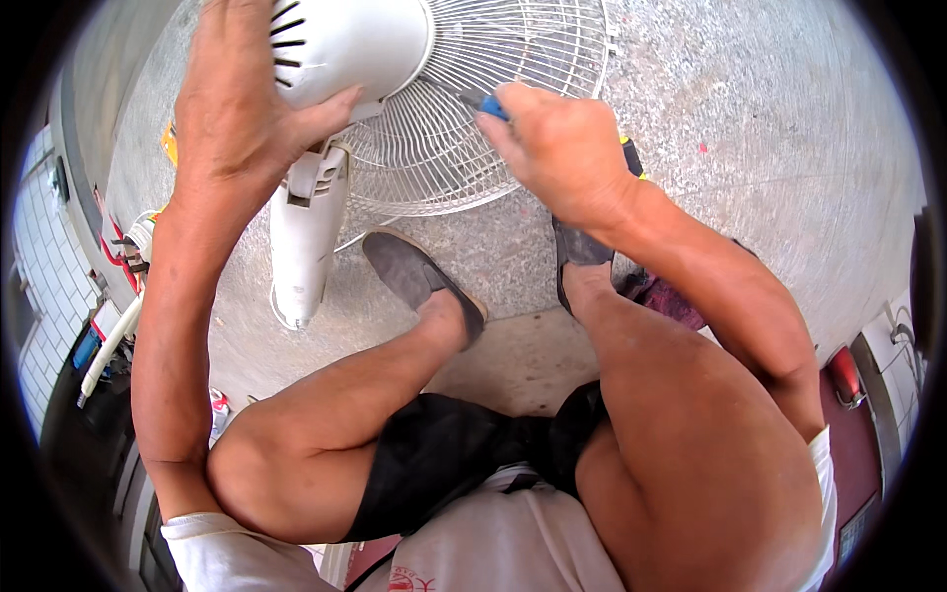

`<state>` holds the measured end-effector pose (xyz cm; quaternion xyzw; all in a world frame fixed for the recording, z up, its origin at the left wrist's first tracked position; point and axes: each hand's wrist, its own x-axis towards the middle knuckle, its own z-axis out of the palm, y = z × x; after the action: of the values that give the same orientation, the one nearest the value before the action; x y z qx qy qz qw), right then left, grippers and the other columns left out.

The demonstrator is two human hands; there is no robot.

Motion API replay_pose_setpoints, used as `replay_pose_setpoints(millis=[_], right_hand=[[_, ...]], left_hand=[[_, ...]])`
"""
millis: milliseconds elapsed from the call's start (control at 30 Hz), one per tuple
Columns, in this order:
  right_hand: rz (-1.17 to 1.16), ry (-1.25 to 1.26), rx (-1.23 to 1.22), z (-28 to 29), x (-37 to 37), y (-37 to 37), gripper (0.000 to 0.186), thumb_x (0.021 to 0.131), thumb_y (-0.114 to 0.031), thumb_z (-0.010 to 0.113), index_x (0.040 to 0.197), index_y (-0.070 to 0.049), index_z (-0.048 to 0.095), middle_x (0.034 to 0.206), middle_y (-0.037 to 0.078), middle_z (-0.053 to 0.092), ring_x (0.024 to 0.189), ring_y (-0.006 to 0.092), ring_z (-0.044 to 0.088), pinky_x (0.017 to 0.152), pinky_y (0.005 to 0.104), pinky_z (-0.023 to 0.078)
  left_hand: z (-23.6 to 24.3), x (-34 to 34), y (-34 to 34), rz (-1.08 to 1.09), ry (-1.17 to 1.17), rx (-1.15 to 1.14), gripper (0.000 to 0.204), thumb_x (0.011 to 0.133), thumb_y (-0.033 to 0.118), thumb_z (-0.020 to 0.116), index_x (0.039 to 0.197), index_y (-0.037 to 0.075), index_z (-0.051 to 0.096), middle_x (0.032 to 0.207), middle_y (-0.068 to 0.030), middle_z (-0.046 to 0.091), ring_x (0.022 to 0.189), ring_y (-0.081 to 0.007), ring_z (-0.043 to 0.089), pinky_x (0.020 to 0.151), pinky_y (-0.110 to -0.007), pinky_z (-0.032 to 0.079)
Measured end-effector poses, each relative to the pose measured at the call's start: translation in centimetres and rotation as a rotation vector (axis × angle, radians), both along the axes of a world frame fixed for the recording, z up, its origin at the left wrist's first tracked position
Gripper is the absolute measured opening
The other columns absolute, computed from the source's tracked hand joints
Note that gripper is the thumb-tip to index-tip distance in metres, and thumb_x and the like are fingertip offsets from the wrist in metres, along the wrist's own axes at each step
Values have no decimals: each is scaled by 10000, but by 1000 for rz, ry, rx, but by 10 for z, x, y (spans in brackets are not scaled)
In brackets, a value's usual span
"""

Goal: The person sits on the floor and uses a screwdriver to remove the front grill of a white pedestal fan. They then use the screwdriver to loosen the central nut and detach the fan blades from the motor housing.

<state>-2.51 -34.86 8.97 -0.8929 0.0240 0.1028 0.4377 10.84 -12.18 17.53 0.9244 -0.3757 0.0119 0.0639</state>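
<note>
A white electric fan lies with its round wire grille (424, 163) on the speckled floor and the back of its motor housing (360, 44) facing up. My left hand (232, 118) grips the side of the housing, thumb pressed along its lower edge; its fingertips run out of the picture at the top. In my right hand (572, 148) is a screwdriver (495, 107) with a blue handle. Its shaft points left towards the rim where the housing meets the grille; whether the tip touches a screw I cannot tell. The fan's white neck (306, 237) extends towards me, below the housing.
My grey shoes (409, 264) stand close to the grille. Behind my right wrist lies a black and yellow object (631, 158), partly hidden. A dark patterned cloth (666, 299) is by my right leg. White tubing (110, 350) and red items clutter the left; a red object (845, 375) stands far right.
</note>
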Motion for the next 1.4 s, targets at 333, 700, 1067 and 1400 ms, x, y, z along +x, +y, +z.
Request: replay_pose_setpoints(millis=[333,700,1067,1400], right_hand=[[-299,381,484,4,-7,11,396,977,-301,627,929,86,700,784,250,705,788,401,708,764,479,553],[-161,187,200,3,-14,9,327,961,-279,647,862,28,705,772,235,708,774,416,712,738,515,568],[-418,426,545,0,-15,22,384,973,-323,661,905,54,696,809,245,716,795,421,713,751,498,567],[-373,314,412,-3,-17,29,390,974,-339,665,995,50,682,792,236,704,750,368,711,693,461,548]], left_hand=[[7,5,-6,17,49,21,971,670,307,912,1473,23,446,1346,-201,548,1215,-345,592,1063,-445,498],[10,2,-9,52,74,39,971,682,319,909,1470,5,437,1324,-203,518,1213,-333,574,1061,-437,490],[9,0,-8,34,37,48,979,666,336,912,1466,15,448,1317,-207,531,1222,-350,566,1067,-446,488],[5,3,-5,3,47,16,977,699,363,898,1478,5,430,1348,-201,519,1211,-328,576,1057,-435,490]])
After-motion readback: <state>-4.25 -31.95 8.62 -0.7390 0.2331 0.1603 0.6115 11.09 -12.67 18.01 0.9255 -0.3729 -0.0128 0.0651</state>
